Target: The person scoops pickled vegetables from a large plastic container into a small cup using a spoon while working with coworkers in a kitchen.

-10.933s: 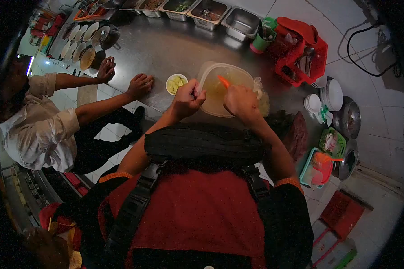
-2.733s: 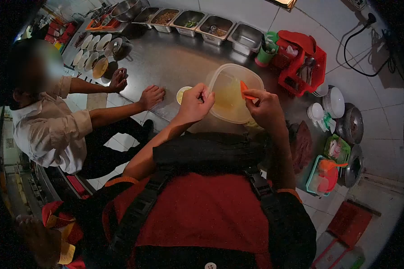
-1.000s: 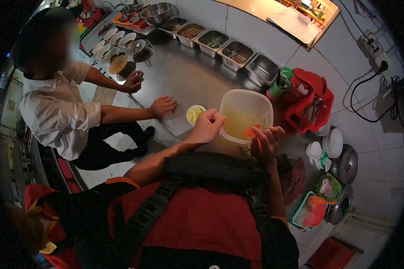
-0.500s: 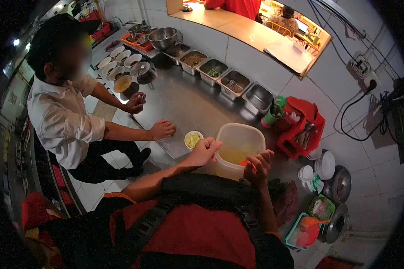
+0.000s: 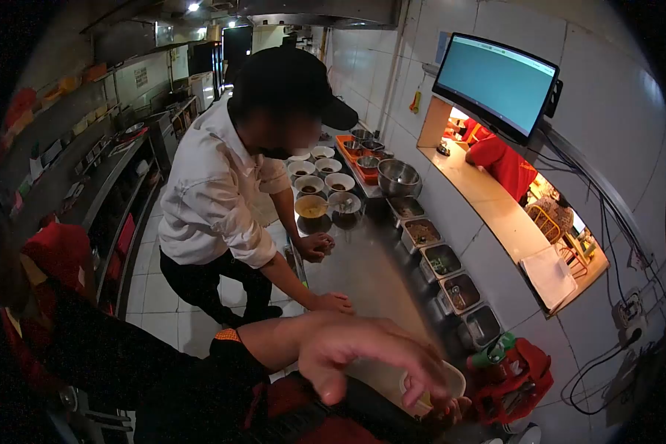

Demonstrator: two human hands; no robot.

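Observation:
My left hand (image 5: 370,355) is raised close to the camera with its fingers apart and nothing in them. Below and beyond it, the translucent plastic tub (image 5: 455,379) stands on the steel counter (image 5: 370,274), mostly covered by that hand. Only a small part of my right hand (image 5: 451,411) shows at the tub's near right edge. Its fingers are largely hidden, so what it holds cannot be made out. Neither the orange utensil nor the small white bowl is visible.
A person in a white shirt (image 5: 214,192) leans at the counter's left. Bowls (image 5: 312,207) stand beyond. Metal trays (image 5: 441,260) line the wall below the serving hatch (image 5: 488,200). A red basket (image 5: 514,385) stands right of the tub, and a monitor (image 5: 496,81) hangs above.
The view has swung up and left. My left hand has left the tub's rim, risen toward the camera and opened. The tub and my right hand now appear low at the frame's bottom.

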